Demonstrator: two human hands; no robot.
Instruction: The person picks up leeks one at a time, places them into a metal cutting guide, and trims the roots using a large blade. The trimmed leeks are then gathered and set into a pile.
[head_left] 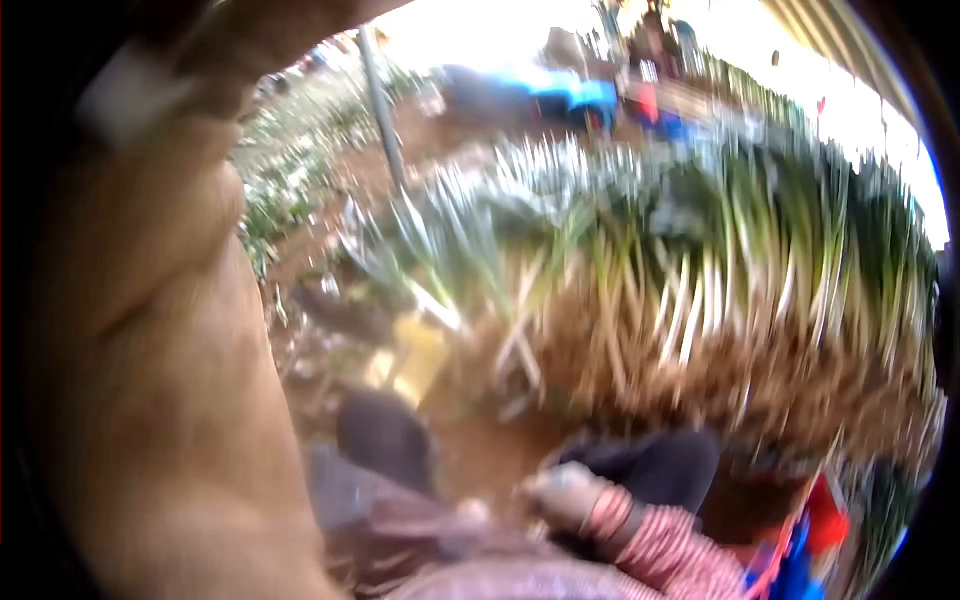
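Very close to the lens, my left hand (170,300) fills the left side as a large blurred skin-coloured shape reaching over the top edge; its fingertips cannot be made out. My right hand (565,495), below a red and white patterned sleeve (665,550), is low over my lap beside a dark-clad knee (665,465). Its fingers look curled in, and what they may hold is too blurred to tell. Beyond my knees lies a long row of leeks or large green onions (700,290), white stems and brown roots towards me, green tops away.
A yellow object (418,358) lies on the soil before my knees. A thin grey pole (382,110) stands behind at the left. Blue things (580,95) are blurred at the back. Red and blue items (825,515) sit at the lower right.
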